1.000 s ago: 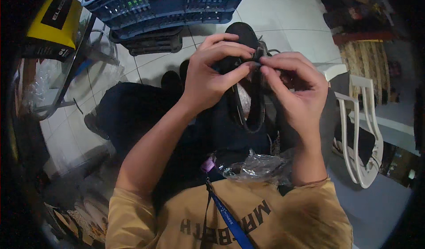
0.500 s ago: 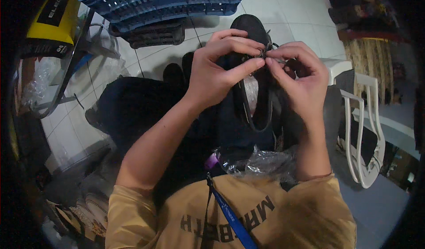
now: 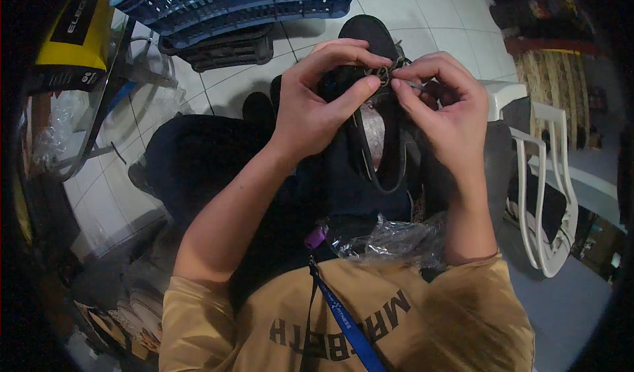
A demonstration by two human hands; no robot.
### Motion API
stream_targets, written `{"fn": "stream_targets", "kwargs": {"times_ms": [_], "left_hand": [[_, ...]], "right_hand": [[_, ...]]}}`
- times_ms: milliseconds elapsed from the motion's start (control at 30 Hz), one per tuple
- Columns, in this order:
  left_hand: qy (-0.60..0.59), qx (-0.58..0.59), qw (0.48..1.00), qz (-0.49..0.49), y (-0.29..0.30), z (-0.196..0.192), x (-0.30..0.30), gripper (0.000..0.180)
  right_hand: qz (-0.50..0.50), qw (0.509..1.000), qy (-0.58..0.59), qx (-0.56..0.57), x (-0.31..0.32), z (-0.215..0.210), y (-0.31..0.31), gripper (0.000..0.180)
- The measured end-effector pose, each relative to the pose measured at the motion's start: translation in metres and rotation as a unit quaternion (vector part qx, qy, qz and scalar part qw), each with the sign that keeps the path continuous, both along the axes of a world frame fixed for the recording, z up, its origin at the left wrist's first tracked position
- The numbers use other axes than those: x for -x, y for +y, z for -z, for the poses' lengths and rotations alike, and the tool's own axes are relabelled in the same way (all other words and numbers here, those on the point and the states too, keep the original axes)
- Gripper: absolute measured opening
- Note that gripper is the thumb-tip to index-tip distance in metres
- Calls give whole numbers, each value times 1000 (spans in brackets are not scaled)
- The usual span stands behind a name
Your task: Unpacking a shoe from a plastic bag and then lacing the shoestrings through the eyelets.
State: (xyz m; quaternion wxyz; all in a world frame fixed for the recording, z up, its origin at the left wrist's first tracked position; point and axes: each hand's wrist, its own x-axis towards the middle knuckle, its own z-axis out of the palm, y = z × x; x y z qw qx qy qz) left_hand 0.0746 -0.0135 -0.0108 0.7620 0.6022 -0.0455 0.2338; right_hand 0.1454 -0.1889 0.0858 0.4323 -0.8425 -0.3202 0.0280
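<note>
A black shoe [image 3: 367, 34] rests across my lap, its toe pointing away from me and its opening toward me. Pale, crinkled stuffing [image 3: 373, 137] fills part of that opening. Over the front of the shoe, a thin greyish shoelace [image 3: 384, 74] lies in small loops. My left hand [image 3: 320, 98] has its thumb and index finger closed at the left side of these loops. Thumb and fingertips of my right hand [image 3: 449, 111] pinch the lace on the right. The exact finger contacts are too small to make out.
Crumpled clear plastic [image 3: 396, 242] sits on my lap by the blue lanyard [image 3: 350, 332]. A blue crate [image 3: 231, 8] on a black base stands ahead. White plastic chair parts [image 3: 545, 193] are at right. At left is a yellow and black package [image 3: 72, 48] beside a metal frame.
The fingertips of my left hand have moved apart from those of my right, and the lace loops now show between them. My left hand has shifted slightly left and down.
</note>
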Motion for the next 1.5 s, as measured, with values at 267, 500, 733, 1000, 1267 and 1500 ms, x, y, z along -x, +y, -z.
{"fn": "stream_targets", "kwargs": {"times_ms": [267,500,733,1000,1267,1500], "left_hand": [[-3,-26,1000,-16,0,1,0,20],[0,-36,999,-5,0,3,1,20],[11,-24,999,-20,-1,-2,0,28],[2,-59,997,-50,4,1,0,32],[-8,-103,994,-39,6,-6,1,31],[30,-55,995,-80,7,-17,3,26]], "right_hand": [[21,999,33,-24,2,2,1,9],[15,1000,12,-22,1,5,0,10],[-34,999,-22,-20,-2,1,-4,13],[-46,999,-3,-22,-2,1,-4,15],[-35,997,-69,-12,-4,1,-3,24],[-29,996,-79,3,2,-2,8,24]]}}
